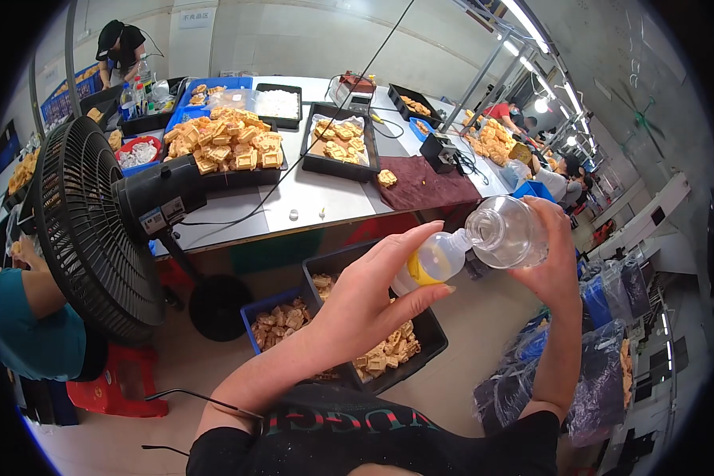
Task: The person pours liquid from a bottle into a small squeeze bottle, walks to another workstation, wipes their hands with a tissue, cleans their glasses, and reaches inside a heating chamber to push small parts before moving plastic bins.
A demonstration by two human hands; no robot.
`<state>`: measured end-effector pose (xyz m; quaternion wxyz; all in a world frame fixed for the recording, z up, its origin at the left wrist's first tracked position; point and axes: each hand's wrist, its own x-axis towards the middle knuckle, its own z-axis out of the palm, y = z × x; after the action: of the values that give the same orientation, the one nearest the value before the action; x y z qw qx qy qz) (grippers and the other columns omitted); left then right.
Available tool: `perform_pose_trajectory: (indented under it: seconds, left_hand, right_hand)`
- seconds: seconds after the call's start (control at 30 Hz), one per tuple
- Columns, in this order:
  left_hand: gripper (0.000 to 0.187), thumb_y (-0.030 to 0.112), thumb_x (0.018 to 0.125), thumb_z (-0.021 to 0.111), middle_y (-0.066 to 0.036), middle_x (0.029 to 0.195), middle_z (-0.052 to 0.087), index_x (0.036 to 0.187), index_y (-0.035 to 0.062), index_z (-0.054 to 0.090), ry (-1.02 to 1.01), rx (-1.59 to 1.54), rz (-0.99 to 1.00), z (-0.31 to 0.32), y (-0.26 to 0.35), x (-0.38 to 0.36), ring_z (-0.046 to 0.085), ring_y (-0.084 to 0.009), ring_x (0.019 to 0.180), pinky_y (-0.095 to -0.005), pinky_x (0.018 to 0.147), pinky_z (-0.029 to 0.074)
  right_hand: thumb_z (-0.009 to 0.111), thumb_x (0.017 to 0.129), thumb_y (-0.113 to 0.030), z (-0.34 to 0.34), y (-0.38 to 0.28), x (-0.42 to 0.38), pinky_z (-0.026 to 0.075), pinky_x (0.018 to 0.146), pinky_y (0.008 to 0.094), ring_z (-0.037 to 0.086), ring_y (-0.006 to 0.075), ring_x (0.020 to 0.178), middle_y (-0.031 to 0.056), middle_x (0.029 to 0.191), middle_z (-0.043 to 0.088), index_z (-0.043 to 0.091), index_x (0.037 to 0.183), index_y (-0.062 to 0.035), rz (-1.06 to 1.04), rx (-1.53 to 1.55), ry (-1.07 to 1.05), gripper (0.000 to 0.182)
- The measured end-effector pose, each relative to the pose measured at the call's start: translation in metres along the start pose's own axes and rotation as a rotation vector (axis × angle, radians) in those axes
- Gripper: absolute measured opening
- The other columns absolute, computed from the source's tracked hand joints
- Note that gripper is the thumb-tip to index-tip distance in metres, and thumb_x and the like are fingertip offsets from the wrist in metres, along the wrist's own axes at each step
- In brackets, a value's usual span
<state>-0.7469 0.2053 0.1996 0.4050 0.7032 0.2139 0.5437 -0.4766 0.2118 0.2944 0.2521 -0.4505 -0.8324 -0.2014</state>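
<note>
My left hand (365, 278) is closed round a small translucent plastic bottle (444, 258) with a yellow label. My right hand (557, 254) grips a larger clear bottle (520, 234), tilted so that its open mouth meets the neck of the small one. Whether liquid runs between the two necks I cannot make out. Both bottles are held in the air in front of the table. On the white tabletop (254, 224) behind them lie a small white cap (293, 214) and a tiny pale nozzle-like piece (322, 213).
A black fan (95, 230) stands at the left, near a seated person (36, 325). Yellow moulded pieces (226, 139) are heaped on the table beside a black tray (337, 169). Below are crates (432, 317) of similar pieces; plastic-wrapped stacks (591, 373) stand right.
</note>
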Motion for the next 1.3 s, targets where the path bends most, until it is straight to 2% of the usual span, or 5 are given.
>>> perform_pose_trajectory:
  seconds: [0.23, 0.33, 0.93, 1.03, 1.3]
  left_hand:
    - [0.064, 0.014, 0.082, 0.077, -0.013, 0.123, 0.059, 0.137, 0.0037, 0.047, 0.077, 0.087, 0.037, 0.001, -0.001, 0.002, 0.059, -0.0197, 0.110, -0.0324, 0.092, 0.047]
    - [0.064, 0.018, 0.079, 0.079, -0.015, 0.114, 0.061, 0.135, 0.0090, 0.049, 0.158, 0.128, 0.115, 0.004, -0.008, 0.002, 0.063, -0.0296, 0.103, -0.0368, 0.085, 0.052]
    - [0.062, 0.015, 0.074, 0.081, -0.013, 0.112, 0.063, 0.130, 0.0099, 0.055, 0.286, 0.379, 0.244, 0.003, -0.012, 0.004, 0.066, -0.0294, 0.096, -0.0370, 0.079, 0.055]
    - [0.063, 0.010, 0.073, 0.083, -0.014, 0.118, 0.062, 0.129, 0.0063, 0.054, 0.262, 0.345, 0.220, 0.001, -0.007, 0.002, 0.064, -0.0258, 0.106, -0.0341, 0.087, 0.053]
    - [0.064, 0.009, 0.081, 0.078, -0.008, 0.119, 0.060, 0.136, 0.0025, 0.046, 0.144, -0.139, -0.039, -0.008, -0.016, 0.001, 0.059, -0.0133, 0.107, -0.0289, 0.089, 0.049]
  right_hand:
    - [0.085, 0.049, -0.007, 0.008, -0.001, 0.002, 0.038, 0.100, 0.0406, 0.051, 0.0307, 0.115, 0.0095, 0.125, 0.058, 0.050, 0.126, -0.0088, 0.019, 0.030, 0.022, 0.085]
    - [0.084, 0.049, -0.006, 0.009, -0.002, 0.002, 0.038, 0.100, 0.0407, 0.051, 0.0309, 0.115, 0.0095, 0.124, 0.057, 0.050, 0.126, -0.0092, 0.052, 0.032, 0.015, 0.084]
    - [0.084, 0.049, -0.005, 0.021, 0.005, 0.002, 0.040, 0.099, 0.0410, 0.050, 0.0316, 0.115, 0.0101, 0.125, 0.056, 0.050, 0.128, -0.0091, 0.070, 0.044, 0.033, 0.086]
    - [0.087, 0.053, -0.009, 0.026, 0.003, 0.002, 0.042, 0.097, 0.0415, 0.053, 0.0318, 0.112, 0.0109, 0.125, 0.056, 0.049, 0.129, -0.0091, 0.074, 0.058, 0.051, 0.085]
    - [0.091, 0.060, -0.020, 0.079, 0.015, -0.018, 0.043, 0.102, 0.0374, 0.050, 0.0231, 0.122, 0.0101, 0.131, 0.052, 0.042, 0.137, -0.0048, 0.322, 0.743, 0.110, 0.093]
